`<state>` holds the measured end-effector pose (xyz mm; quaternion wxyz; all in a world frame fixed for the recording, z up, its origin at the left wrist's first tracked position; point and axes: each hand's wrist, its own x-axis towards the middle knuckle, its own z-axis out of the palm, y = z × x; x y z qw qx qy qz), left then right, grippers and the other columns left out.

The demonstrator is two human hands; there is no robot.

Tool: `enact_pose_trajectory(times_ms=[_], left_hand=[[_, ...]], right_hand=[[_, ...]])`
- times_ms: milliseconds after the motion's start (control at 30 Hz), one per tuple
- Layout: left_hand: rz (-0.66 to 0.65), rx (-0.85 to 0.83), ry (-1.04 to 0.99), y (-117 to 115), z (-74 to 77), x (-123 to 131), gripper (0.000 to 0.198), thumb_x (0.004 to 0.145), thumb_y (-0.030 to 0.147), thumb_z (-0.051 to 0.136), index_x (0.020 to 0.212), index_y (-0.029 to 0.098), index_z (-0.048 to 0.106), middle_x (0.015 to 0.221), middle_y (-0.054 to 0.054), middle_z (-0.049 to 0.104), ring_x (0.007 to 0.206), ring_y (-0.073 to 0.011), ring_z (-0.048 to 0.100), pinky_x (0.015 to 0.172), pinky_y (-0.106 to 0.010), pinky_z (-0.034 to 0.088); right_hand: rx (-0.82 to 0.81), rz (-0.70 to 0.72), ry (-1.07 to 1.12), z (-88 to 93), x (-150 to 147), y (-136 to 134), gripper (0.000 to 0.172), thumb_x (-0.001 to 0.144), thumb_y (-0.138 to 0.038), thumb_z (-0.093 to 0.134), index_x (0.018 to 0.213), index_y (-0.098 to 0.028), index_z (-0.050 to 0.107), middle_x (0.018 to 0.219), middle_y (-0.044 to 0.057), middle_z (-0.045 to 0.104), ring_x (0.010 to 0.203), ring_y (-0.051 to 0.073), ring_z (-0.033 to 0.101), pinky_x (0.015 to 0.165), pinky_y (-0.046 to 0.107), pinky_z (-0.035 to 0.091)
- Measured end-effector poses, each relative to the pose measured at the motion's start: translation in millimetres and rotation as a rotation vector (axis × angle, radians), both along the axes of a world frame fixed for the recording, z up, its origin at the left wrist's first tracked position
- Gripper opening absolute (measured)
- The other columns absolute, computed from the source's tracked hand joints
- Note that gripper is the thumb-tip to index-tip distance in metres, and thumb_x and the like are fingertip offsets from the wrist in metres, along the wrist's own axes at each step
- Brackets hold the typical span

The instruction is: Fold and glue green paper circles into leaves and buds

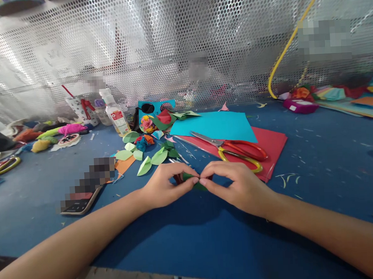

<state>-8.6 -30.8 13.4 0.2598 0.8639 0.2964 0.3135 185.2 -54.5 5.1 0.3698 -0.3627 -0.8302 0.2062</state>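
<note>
Between my two hands, low over the blue table, is a small piece of dark green paper, mostly covered by the fingers. My left hand pinches it with thumb and index finger. From the other side my right hand pinches it too, and the fingertips of both hands meet. Just beyond the right hand lie scissors with one red and one yellow handle, resting on red paper sheets. Light green paper leaves lie beyond my left hand.
A turquoise sheet covers part of the red paper. Glue bottle, crumpled paper flowers and a phone stand or lie to the left. A perforated metal panel closes off the back; a yellow cable hangs there.
</note>
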Motion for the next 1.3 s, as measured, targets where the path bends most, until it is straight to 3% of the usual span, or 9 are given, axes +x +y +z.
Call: enact_pose_trajectory(times_ms=[233, 400, 600, 867, 1033, 1300], left_hand=[[-0.002, -0.033, 0.041, 1.1, -0.9, -0.4, 0.017, 0.08, 0.026, 0.051, 0.084, 0.014, 0.062, 0.073, -0.005, 0.064, 0.063, -0.0108, 0.055, 0.057, -0.02, 0.044], [-0.095, -0.029, 0.221, -0.6, -1.4, 0.6, 0.017, 0.082, 0.026, 0.047, 0.082, 0.014, 0.059, 0.068, -0.002, 0.059, 0.058, -0.0089, 0.05, 0.055, -0.019, 0.04], [-0.167, 0.067, 0.366, 0.5, -3.3, -0.1, 0.015, 0.081, 0.023, 0.045, 0.077, 0.014, 0.057, 0.067, -0.002, 0.057, 0.06, -0.0099, 0.049, 0.057, -0.02, 0.037], [-0.1, -0.042, 0.23, -0.4, -1.5, 0.7, 0.029, 0.086, 0.028, 0.04, 0.068, 0.013, 0.057, 0.057, 0.001, 0.049, 0.052, -0.0078, 0.04, 0.051, -0.019, 0.035], [-0.012, -0.109, 0.107, -0.5, 0.0, 1.6, 0.029, 0.084, 0.033, 0.044, 0.077, 0.013, 0.064, 0.056, -0.001, 0.055, 0.052, -0.0096, 0.047, 0.05, -0.02, 0.039], [0.157, -0.091, 0.021, 3.5, -0.6, 1.2, 0.028, 0.082, 0.032, 0.048, 0.073, 0.012, 0.065, 0.058, -0.002, 0.059, 0.052, -0.0103, 0.052, 0.049, -0.02, 0.041]], right_hand=[[0.032, -0.015, -0.027, -0.3, -0.1, 1.0, 0.01, 0.082, -0.02, 0.05, 0.077, -0.019, 0.059, 0.074, 0.001, 0.061, 0.07, 0.013, 0.055, 0.067, 0.025, 0.043], [0.256, 0.009, -0.15, 0.2, -1.2, -0.8, 0.012, 0.081, -0.021, 0.05, 0.074, -0.018, 0.059, 0.076, 0.003, 0.064, 0.076, 0.016, 0.056, 0.075, 0.031, 0.04], [0.098, 0.022, -0.233, -3.2, -1.8, -0.6, 0.014, 0.082, -0.022, 0.049, 0.076, -0.017, 0.06, 0.074, 0.003, 0.063, 0.073, 0.016, 0.056, 0.069, 0.029, 0.041], [-0.022, 0.016, -0.084, -0.8, -0.4, 2.5, 0.016, 0.084, -0.023, 0.049, 0.074, -0.019, 0.06, 0.075, 0.001, 0.065, 0.07, 0.014, 0.059, 0.065, 0.024, 0.044], [-0.01, -0.13, 0.007, 1.3, -0.5, 1.5, 0.014, 0.082, -0.024, 0.052, 0.074, -0.022, 0.063, 0.074, -0.001, 0.068, 0.07, 0.015, 0.063, 0.063, 0.024, 0.046], [-0.026, -0.212, 0.077, 0.2, 2.8, 7.8, 0.012, 0.082, -0.023, 0.053, 0.077, -0.022, 0.064, 0.076, -0.002, 0.069, 0.071, 0.014, 0.064, 0.062, 0.022, 0.048]])
